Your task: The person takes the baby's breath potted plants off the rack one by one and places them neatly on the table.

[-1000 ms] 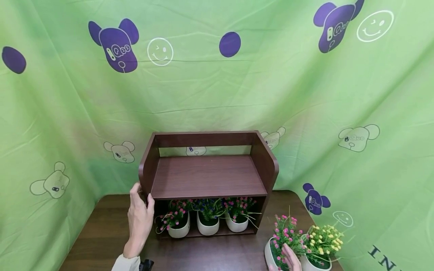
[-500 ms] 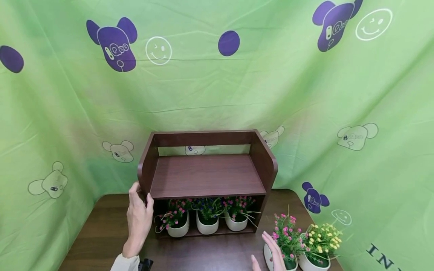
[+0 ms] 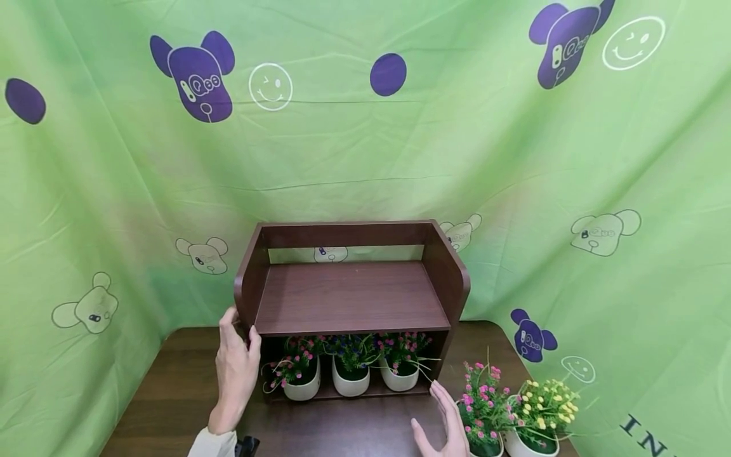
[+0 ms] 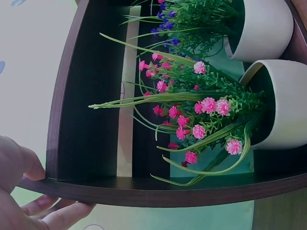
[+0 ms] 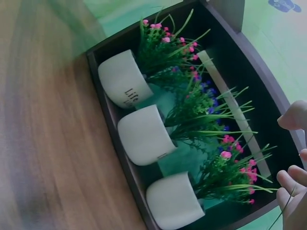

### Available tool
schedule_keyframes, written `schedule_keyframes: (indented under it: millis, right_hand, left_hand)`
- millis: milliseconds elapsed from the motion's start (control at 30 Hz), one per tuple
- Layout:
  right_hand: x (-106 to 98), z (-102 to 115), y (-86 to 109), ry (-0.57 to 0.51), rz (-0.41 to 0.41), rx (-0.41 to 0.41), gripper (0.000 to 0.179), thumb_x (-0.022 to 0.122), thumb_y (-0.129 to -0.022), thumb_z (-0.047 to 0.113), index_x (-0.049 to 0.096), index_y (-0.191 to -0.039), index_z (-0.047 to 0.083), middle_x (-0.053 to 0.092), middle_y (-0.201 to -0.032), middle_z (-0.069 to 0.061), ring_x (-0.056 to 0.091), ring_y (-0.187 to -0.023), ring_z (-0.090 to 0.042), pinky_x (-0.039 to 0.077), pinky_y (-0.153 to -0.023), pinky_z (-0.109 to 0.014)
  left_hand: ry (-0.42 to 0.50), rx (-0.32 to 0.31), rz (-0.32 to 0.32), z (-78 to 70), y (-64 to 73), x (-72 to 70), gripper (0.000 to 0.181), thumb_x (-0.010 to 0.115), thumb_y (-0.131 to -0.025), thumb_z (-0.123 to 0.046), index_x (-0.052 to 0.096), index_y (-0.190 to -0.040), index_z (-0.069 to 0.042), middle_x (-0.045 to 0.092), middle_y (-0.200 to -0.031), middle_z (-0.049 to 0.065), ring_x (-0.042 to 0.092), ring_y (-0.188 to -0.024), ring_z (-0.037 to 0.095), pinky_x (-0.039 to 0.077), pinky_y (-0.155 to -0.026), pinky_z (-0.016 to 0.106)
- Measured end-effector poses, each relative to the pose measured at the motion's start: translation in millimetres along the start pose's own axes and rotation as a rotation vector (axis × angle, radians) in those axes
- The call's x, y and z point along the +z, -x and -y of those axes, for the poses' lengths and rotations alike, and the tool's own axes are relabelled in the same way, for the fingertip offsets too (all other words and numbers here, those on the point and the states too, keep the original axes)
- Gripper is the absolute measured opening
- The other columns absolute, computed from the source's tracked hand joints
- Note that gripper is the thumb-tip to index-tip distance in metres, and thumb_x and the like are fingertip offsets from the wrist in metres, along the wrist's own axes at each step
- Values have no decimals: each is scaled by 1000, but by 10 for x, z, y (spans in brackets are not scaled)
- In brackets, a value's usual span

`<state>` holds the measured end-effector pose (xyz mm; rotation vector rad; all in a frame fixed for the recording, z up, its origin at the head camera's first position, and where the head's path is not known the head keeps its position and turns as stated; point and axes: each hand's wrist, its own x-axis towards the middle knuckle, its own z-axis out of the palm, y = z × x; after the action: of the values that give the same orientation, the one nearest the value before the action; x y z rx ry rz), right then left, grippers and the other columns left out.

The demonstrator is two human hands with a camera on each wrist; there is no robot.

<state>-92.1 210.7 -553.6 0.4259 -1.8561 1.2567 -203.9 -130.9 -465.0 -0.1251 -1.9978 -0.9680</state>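
A dark brown wooden two-tier shelf (image 3: 351, 295) stands on the table. My left hand (image 3: 235, 374) grips its left side panel, thumb at the front edge and fingers around the outer face, as the left wrist view shows. Three white pots of artificial flowers stand in a row in the lower tier: a pink-flowered pot (image 3: 301, 388) at left, a blue-flowered pot (image 3: 351, 384) in the middle and another pink-flowered pot (image 3: 401, 381) at right. My right hand (image 3: 448, 425), holding nothing, is in front of the shelf's lower right corner with its fingers spread. Its wrist is out of the head view.
Right of my right hand, a pink-flowered potted plant (image 3: 485, 406) and a yellow-flowered potted plant (image 3: 539, 412) stand side by side on the brown table (image 3: 342, 428). A green printed cloth (image 3: 354, 152) hangs behind and around the table.
My right hand has moved left, away from the pink-flowered plant on the right, towards the shelf's lower right corner. My left hand has stayed on the side panel.
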Motion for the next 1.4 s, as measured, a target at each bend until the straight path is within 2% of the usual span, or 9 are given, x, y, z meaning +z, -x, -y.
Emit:
schedule_keyframes:
  millis: [167, 333, 467, 600, 833, 1000, 1167, 1267, 1400]
  right_hand:
    - [7, 250, -178, 36, -36, 97, 77, 72, -56, -28, 47, -128, -16, 49, -132, -23, 48, -123, -13, 32, -103, -18]
    - [0, 486, -391, 75, -64, 77, 75, 70, -57, -29, 48, -127, -16, 47, -125, -36, 51, -120, -20, 33, -102, -20]
    - [-17, 495, -492, 87, -68, 57, 73, 70, -58, -29, 47, -127, -17, 47, -124, -38, 50, -121, -19, 32, -103, -20]
    - [-48, 368, -560, 126, -64, 72, 75, 73, -61, -25, 46, -130, -15, 47, -132, -31, 47, -125, -13, 30, -104, -20]
    - [-141, 284, -791, 231, -53, 293, 78, 76, -77, -3, 42, -144, 14, 46, -140, -4, 45, -126, -12, 31, -101, -15]
    - [-186, 303, -957, 267, -91, 384, 74, 76, -82, 9, 40, -144, 29, 49, -136, -1, 49, -121, -20, 34, -94, -11]
    - [-184, 411, -1150, 244, -136, 415, 68, 73, -83, 5, 43, -143, 17, 50, -135, -5, 50, -119, -18, 38, -83, -12]
    - [-172, 491, -1265, 238, -177, 371, 66, 72, -81, -4, 43, -140, 4, 50, -133, -12, 50, -118, -23, 41, -85, -15]
    - [-208, 286, -1315, 236, -217, 306, 69, 74, -78, -5, 41, -139, 1, 48, -134, -13, 48, -119, -27, 38, -95, -17]
  left_hand:
    - [-2, -5, 1, -4, 4, -5, 55, 59, -87, 3, 36, -136, -6, 53, -111, 20, 57, -77, 36, 42, -56, 50]
    - [-3, -19, 6, -3, -6, -7, 56, 60, -87, 2, 36, -136, -7, 54, -109, 17, 54, -70, 29, 40, -55, 45]
    - [3, -34, 18, -3, -16, -24, 56, 59, -87, 1, 35, -137, -7, 55, -109, 17, 53, -68, 26, 40, -56, 43]
    - [5, -109, 37, -19, 2, -67, 56, 59, -89, -3, 34, -138, -10, 57, -108, 15, 59, -74, 26, 47, -59, 41]
    - [32, -175, 65, -55, 20, -109, 59, 61, -89, -5, 31, -139, -12, 57, -102, 9, 62, -82, 22, 52, -62, 28]
    - [74, -191, 55, -57, 64, -120, 60, 61, -87, 0, 31, -138, -9, 58, -101, 8, 61, -86, 21, 51, -62, 20]
    - [80, -217, 42, -67, 113, -126, 59, 60, -86, 0, 33, -137, -9, 58, -101, 9, 57, -79, 18, 46, -61, 11]
    - [87, -215, 23, -76, 140, -130, 58, 61, -85, 1, 34, -136, -7, 58, -99, 8, 57, -80, 15, 46, -60, 11]
    - [103, -203, 9, -95, 183, -138, 60, 61, -83, 6, 34, -135, -5, 59, -98, 8, 57, -86, 15, 47, -61, 13]
